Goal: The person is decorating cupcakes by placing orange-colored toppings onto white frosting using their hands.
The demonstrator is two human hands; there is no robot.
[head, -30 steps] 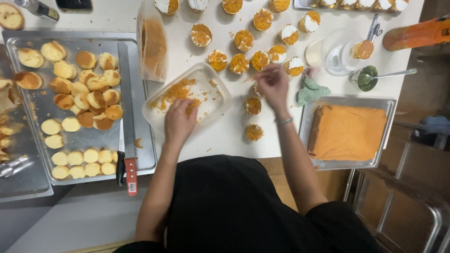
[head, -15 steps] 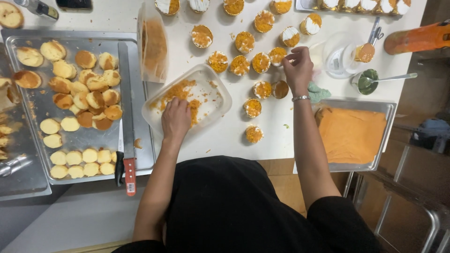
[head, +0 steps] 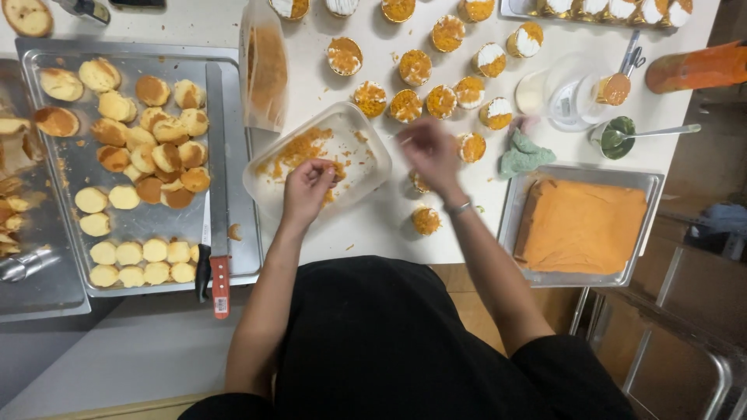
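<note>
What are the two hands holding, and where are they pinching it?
The left hand pinches orange crumbs at its fingertips over the clear rectangular plastic tray. The right hand is blurred, so what it holds cannot be told.

We stood at a white worktable (head: 350, 241) under even indoor light. To its right we saw a metal rack frame (head: 685, 350) over a brownish floor (head: 482, 311), and grey flooring (head: 47, 358) lay at the lower left.

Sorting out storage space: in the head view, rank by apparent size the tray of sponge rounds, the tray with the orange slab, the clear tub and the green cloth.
1. Sponge tray
2. Orange-slab tray
3. Clear tub
4. Green cloth
</note>
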